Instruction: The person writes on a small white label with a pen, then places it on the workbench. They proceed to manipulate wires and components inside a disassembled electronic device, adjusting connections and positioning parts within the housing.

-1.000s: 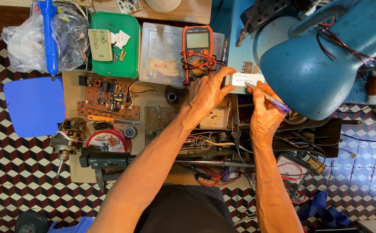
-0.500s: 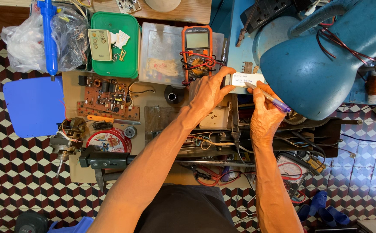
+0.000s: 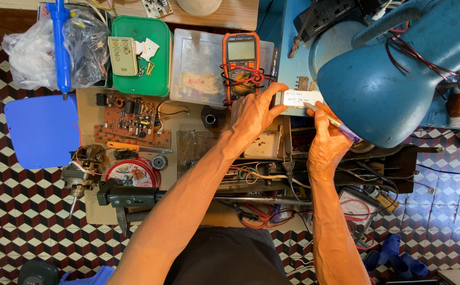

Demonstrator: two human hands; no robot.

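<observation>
My left hand presses its fingertips on a small white label strip with handwriting, stuck on a grey part at the bench's back edge. My right hand grips a purple pen, its tip touching the label's right end. An orange multimeter with red and black leads lies on a clear plastic box just left of my left hand.
A big blue lamp shade hangs over the right side. A brown circuit board, green box with a remote, blue desoldering pump, plastic bags, a round tin, a small motor and tangled wires crowd the bench.
</observation>
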